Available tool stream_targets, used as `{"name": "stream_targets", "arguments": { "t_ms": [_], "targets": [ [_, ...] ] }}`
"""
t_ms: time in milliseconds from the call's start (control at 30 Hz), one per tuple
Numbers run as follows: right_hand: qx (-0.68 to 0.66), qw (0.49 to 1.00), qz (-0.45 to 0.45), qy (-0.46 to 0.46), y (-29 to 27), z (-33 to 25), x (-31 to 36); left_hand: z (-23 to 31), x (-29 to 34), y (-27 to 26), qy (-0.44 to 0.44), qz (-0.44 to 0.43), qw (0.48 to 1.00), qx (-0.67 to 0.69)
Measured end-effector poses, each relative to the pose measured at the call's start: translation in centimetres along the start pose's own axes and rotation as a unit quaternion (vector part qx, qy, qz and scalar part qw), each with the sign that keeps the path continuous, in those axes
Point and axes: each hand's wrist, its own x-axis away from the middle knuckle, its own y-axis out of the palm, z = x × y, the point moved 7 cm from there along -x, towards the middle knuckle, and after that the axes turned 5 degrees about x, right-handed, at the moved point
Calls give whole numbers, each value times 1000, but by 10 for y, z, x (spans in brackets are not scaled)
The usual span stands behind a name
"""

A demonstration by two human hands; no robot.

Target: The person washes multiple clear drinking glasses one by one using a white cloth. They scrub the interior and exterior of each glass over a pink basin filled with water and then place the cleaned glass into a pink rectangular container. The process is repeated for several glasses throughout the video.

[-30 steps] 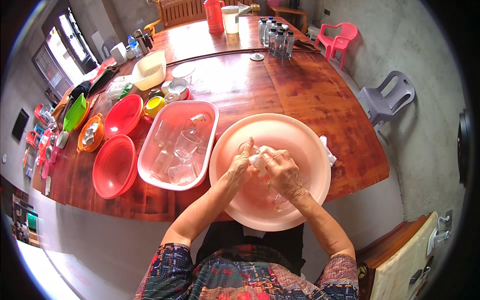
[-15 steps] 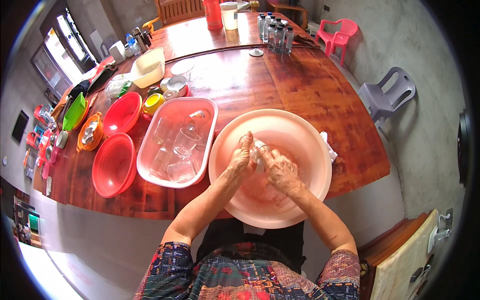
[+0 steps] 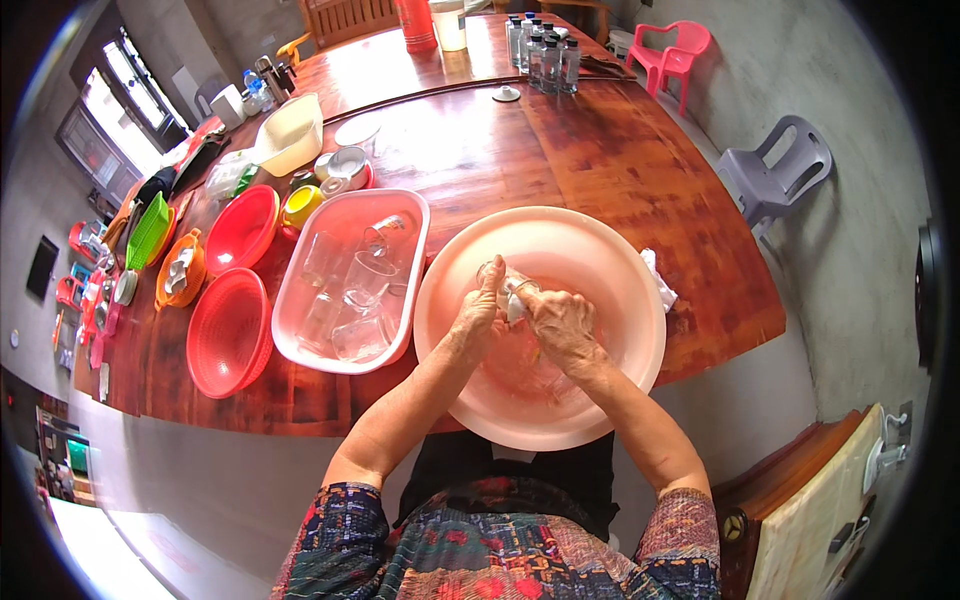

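Above a wide pale-pink basin (image 3: 636,262) with water in it, my left hand (image 3: 482,312) is wrapped round a clear drinking glass (image 3: 509,276), thumb up along its side. My right hand (image 3: 563,326) pushes its fingers at the glass's mouth, pressing a small white cloth (image 3: 516,305) there; part of the cloth is hidden by the fingers. Just left of the basin, a pink rectangular tub (image 3: 283,325) with a white rim holds several clear glasses (image 3: 364,282), some lying on their sides.
Red baskets (image 3: 228,333) and an orange basket (image 3: 181,268) stand left of the tub, with a yellow cup (image 3: 303,203) behind. A crumpled white cloth (image 3: 659,280) lies right of the basin. Several dark-capped bottles (image 3: 543,58) are at the table's far end. A grey chair (image 3: 775,170) stands at right.
Both hands stay round the glass over the basin; the right fingers have shifted slightly at its mouth, and more of the white cloth shows. The whole view has shifted a little.
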Motion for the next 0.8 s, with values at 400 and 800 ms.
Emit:
{"name": "stream_targets", "arguments": {
  "t_ms": [400, 800],
  "targets": [
    [-251, 940, -231, 0, 22, 6, 9, -6, -13, -23, -37, 34, 999, -14],
    [108, 988, -36, 109, 57, 141, -21, -12, -18, -17, -42, 33, 996, 70]
  ]
}}
